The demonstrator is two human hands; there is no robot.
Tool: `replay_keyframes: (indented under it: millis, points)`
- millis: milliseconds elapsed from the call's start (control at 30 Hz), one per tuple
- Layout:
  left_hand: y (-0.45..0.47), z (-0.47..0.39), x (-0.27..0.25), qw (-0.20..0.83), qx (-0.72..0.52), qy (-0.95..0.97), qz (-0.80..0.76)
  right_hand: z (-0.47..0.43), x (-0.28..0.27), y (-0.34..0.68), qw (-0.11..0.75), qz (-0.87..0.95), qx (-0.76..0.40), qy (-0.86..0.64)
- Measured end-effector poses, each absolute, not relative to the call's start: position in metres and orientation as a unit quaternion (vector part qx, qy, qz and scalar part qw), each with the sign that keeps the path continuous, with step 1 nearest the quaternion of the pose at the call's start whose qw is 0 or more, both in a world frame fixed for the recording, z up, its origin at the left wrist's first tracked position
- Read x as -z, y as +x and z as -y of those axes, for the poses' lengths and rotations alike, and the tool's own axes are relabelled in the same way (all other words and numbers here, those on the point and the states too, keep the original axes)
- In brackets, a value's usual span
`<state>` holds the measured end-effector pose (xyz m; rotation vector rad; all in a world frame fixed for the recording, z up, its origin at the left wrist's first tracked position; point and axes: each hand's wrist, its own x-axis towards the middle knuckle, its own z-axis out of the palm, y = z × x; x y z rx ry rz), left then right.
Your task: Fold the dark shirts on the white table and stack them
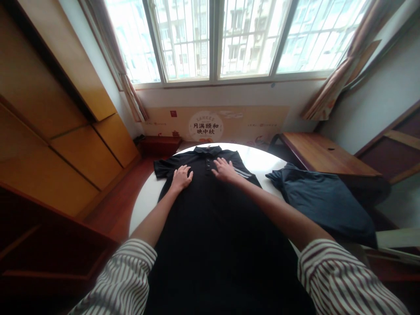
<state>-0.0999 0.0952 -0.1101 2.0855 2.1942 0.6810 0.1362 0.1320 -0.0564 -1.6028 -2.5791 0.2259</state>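
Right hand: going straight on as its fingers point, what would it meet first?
Probably the button placket of the black shirt, just ahead of the right hand; depth is unclear, so it might pass above.

Logged from my feed, room only.
Window (pixel 215 43): wide, barred, bright with daylight, beyond the left hand (pixel 182 177) and right hand (pixel 225 169); I make out building fronts outside.
Curtains (pixel 330 96): patterned, one at either end.
Wall (pixel 297 94): white, below the window.
Banner (pixel 229 124): cream, Chinese characters, ahead of both hands.
Cabinets (pixel 77 146): yellow-brown, left of the left hand.
Floor (pixel 126 205): reddish, between cabinets and table.
Table (pixel 144 201): white, round-edged, beneath both hands.
Desk (pixel 341 159): brown wood, right of the right hand.
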Motion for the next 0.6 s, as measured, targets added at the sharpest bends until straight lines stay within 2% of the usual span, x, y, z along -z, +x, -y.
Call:
replay_keyframes:
  millis: [133,300,467,600]
  points:
    - [-0.111,-0.093,0.102,-0.021,-0.284,0.59,-0.756,-0.016,0.067,0.109,0.076,0.936,-0.095,-0.33]
    - [-0.164,-0.092,0.088,-0.012,-0.292,0.428,-0.855,0.107,0.069,0.12,0.075,0.961,-0.208,-0.166]
    - [-0.214,-0.097,0.081,0.053,-0.294,0.359,-0.884,0.146,0.061,0.134,0.057,0.959,-0.271,-0.061]
    - [-0.221,-0.107,0.077,0.063,-0.337,0.374,-0.862,0.147,0.061,0.134,0.061,0.958,-0.275,-0.049]
